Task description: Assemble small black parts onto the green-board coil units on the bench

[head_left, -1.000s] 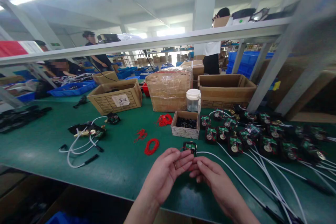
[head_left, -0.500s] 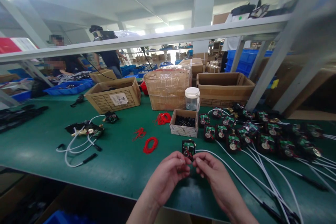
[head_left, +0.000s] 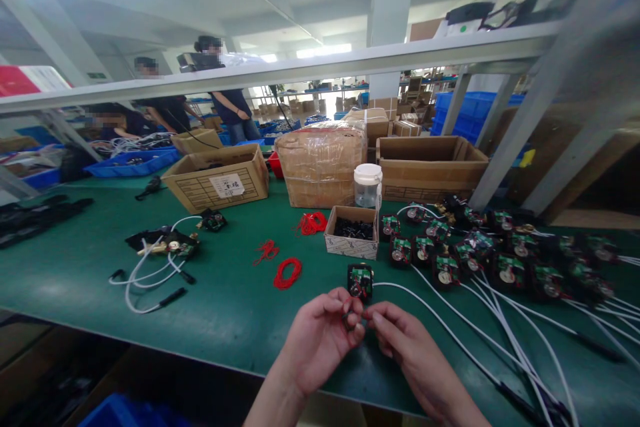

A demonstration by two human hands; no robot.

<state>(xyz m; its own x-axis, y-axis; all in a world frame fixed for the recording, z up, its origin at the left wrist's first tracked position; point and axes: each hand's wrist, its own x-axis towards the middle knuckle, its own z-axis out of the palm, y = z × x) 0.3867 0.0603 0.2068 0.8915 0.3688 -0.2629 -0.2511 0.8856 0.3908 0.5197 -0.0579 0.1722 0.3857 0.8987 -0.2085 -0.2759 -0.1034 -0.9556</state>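
Note:
A small black unit with a green circuit board (head_left: 360, 281) lies on the green bench just beyond my fingertips, a white cable (head_left: 400, 289) running from its right side. My left hand (head_left: 320, 340) is turned palm up with its fingers curled around something small and dark that I cannot make out. Close beside it, my right hand (head_left: 406, 341) pinches thumb and forefinger together at the left fingertips; whatever is in that pinch is too small to name. Red wire coils (head_left: 287, 273) lie to the left. Beyond the unit stands a small carton (head_left: 350, 247) of black parts.
Several similar circuit-board units (head_left: 447, 271) with white cables crowd the right side. Another cabled assembly (head_left: 173, 245) lies at left. Cartons (head_left: 320, 170) and a lidded clear jar (head_left: 368, 188) line the back under a shelf rail (head_left: 300, 71). People stand beyond.
Both hands have drawn slightly back from the circuit-board unit, which shows more fully now. My left hand has rolled its palm further upward. In the background, people have shifted to the right.

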